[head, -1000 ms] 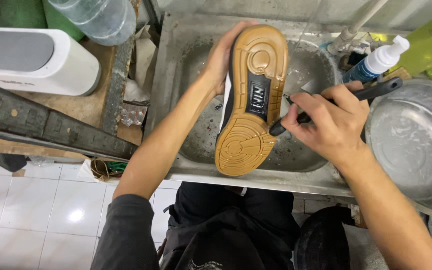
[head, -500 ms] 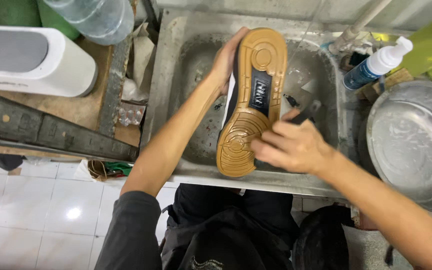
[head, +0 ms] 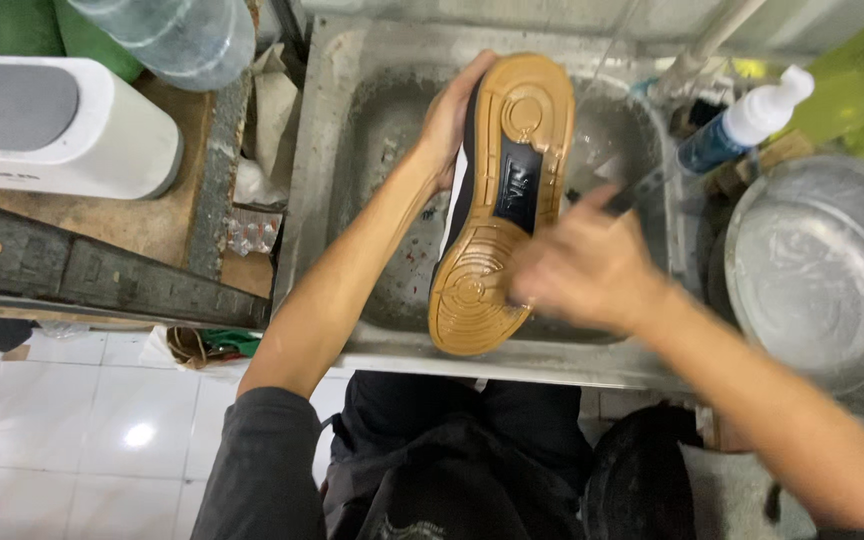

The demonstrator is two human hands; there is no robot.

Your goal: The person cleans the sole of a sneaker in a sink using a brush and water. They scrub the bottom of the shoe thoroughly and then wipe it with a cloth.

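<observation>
A shoe (head: 497, 200) with a tan rubber sole and a dark blue panel is held sole-up over a grimy metal sink (head: 372, 130). My left hand (head: 449, 115) grips its upper edge near the toe. My right hand (head: 582, 265), blurred by motion, is against the sole's right side and is closed around a dark-handled brush (head: 637, 190) whose handle sticks out toward the upper right.
A round metal basin (head: 817, 265) sits right of the sink. A blue bottle with a white pump cap (head: 742, 125) stands behind it. At left are a white appliance (head: 52, 125) on a wooden bench and a clear plastic water jug (head: 177, 35). White floor tiles lie below.
My right hand has swung down to the shoe's heel and back up along the sole with the brush. The shoe and my left hand have stayed almost in place.
</observation>
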